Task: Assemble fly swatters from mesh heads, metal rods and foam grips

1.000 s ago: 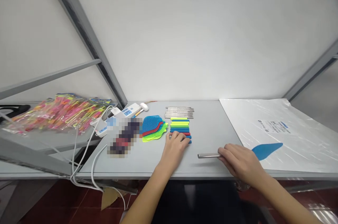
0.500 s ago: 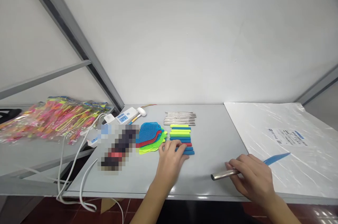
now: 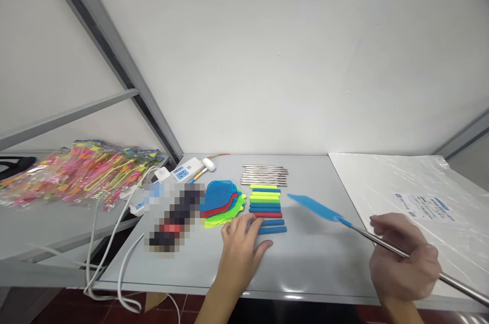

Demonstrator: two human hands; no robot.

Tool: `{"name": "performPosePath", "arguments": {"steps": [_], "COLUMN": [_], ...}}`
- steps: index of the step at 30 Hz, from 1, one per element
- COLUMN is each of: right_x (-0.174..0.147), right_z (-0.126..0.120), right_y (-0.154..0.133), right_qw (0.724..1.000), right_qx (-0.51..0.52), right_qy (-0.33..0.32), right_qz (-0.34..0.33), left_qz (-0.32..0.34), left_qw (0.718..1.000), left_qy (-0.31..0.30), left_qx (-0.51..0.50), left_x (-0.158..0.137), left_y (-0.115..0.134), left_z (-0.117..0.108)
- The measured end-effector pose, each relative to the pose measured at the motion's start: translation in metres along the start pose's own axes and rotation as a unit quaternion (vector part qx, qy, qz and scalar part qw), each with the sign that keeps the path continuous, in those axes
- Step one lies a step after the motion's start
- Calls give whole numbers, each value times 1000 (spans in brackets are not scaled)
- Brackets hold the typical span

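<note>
Left hand (image 3: 240, 250) sits at 6 o'clock of the view, low over the table (image 3: 305, 263), forearm trailing toward 7. Fingers are half curled, thumb spread clear toward 3. Fingertips are at the 9 o'clock ends of two blue tubes (image 3: 273, 230); whether they press on them cannot be told.

Right hand (image 3: 405, 263) is at 4 o'clock, blurred, forearm below at 6. Fingers and thumb are closed around a rod (image 3: 385, 246), which slants from 10 to 4 o'clock through the grip. Its blue head (image 3: 315, 207) points toward 10, to the right of the tubes.
</note>
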State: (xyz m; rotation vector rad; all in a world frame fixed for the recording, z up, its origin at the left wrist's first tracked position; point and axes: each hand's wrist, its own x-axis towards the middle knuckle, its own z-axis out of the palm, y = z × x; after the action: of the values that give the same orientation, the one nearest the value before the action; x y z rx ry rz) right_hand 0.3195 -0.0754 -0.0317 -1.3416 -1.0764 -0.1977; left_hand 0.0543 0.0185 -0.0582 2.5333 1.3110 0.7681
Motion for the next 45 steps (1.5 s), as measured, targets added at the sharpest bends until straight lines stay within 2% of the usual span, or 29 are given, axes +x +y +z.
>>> {"name": "performPosePath", "arguments": {"steps": [1,3,5,7,9,12,14,17,19,21,23,25,26,28,30,32,34,37,38,40,42,45], "right_x": [-4,-13,-24,-36,-47,-58,-60,-58,-58,-58,-55,-46,-40,-23,-7,4,9,9,8,4,0,0], "right_z": [1,6,14,24,33,44,49,50,45,36,26,21,21,28,40,53,61,67,69,71,74,75], "right_y": [-1,-5,-10,-15,-22,-33,-37,-39,-39,-42,-49,-62,-69,-81,-90,-93,-92,-87,-85,-80,-76,-68], "right_qw": [996,960,917,878,842,795,788,801,816,848,895,935,945,935,902,863,828,797,793,797,803,794], "right_qx": [21,91,169,230,269,301,314,301,249,153,36,-49,-71,-108,-132,-120,-108,-88,-80,-81,-103,-131], "right_qy": [22,63,34,3,-32,-65,-99,-195,-274,-339,-358,-336,-318,-312,-356,-442,-517,-579,-584,-562,-513,-446], "right_qz": [84,257,361,419,467,522,521,481,444,378,264,104,20,-130,-206,-215,-186,-148,-153,-204,-286,-393], "left_qz": [-1,1,6,2,-36,-153,-224,-260,-265,-267,-263,-253,-248,-241,-236,-232,-228,-230,-232,-242,-253,-261], "left_qw": [1000,1000,997,987,967,912,869,838,834,835,839,843,843,841,841,845,853,877,888,901,898,886], "left_qy": [2,5,11,23,26,4,8,43,69,94,111,112,108,100,101,100,82,52,50,57,63,48], "left_qx": [-5,-27,-79,-161,-251,-382,-442,-477,-479,-471,-463,-462,-464,-474,-477,-470,-461,-418,-395,-357,-355,-380], "left_x": [-1,-3,-5,-7,-8,-7,-4,-1,0,1,1,1,1,1,1,1,0,-1,-1,-1,0,1], "left_y": [-2,-5,-5,1,13,35,45,42,33,22,14,10,10,11,14,15,14,7,4,-1,-5,-15], "left_z": [0,-1,-3,-6,-10,-14,-17,-22,-28,-35,-45,-54,-59,-66,-73,-78,-82,-83,-82,-77,-71,-65]}}
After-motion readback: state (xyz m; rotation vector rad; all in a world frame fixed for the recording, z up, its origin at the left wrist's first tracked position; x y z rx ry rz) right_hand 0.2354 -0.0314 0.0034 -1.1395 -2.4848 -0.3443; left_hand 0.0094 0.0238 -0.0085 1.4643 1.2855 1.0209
